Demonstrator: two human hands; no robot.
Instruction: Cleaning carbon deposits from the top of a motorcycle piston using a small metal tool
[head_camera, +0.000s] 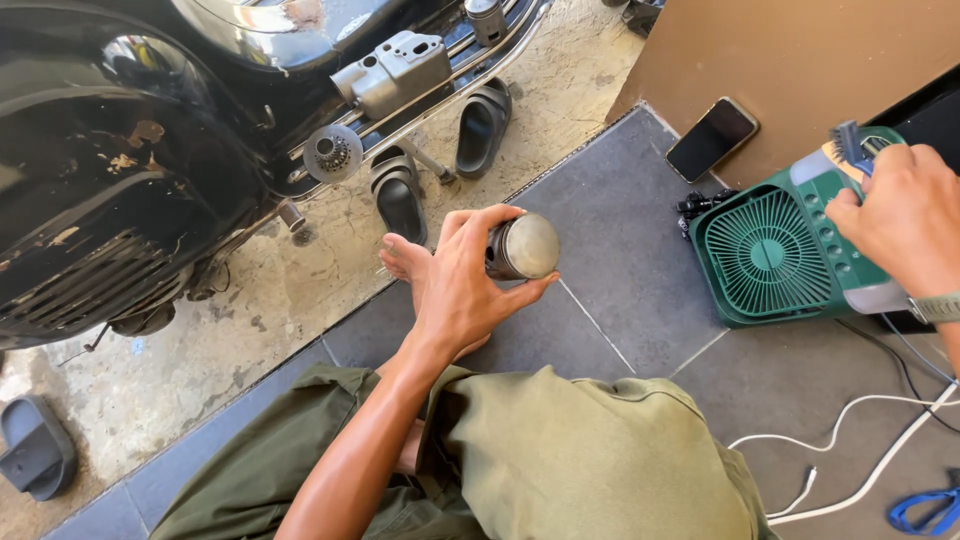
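The left hand (462, 285) is holding a piston (522, 247) above the grey floor tiles (610, 260), in the middle of the scene, just beyond the person's bent knee; its fingers (520, 291) are curling closed around the cylinder's sides, with the thumb over the top. The piston is looking like a short metal cylinder with a dull, tan-grey, slightly domed crown turned toward the camera and a darker skirt behind it. The right hand (900, 215) is closing on a brush (850, 148) with a blue-grey head, over a green fan (775, 250) at the right. The grip on the piston is looking light, mostly at the fingertips, so it could probably slip and be dented on the hard tiles, or roll toward the bare foot (405, 258). The brush could also knock the fan. Farther left, black sandals (400, 195) are lying beside a black scooter (120, 170); a phone (712, 138) is resting far right, and white cables (850, 440) are trailing near right.
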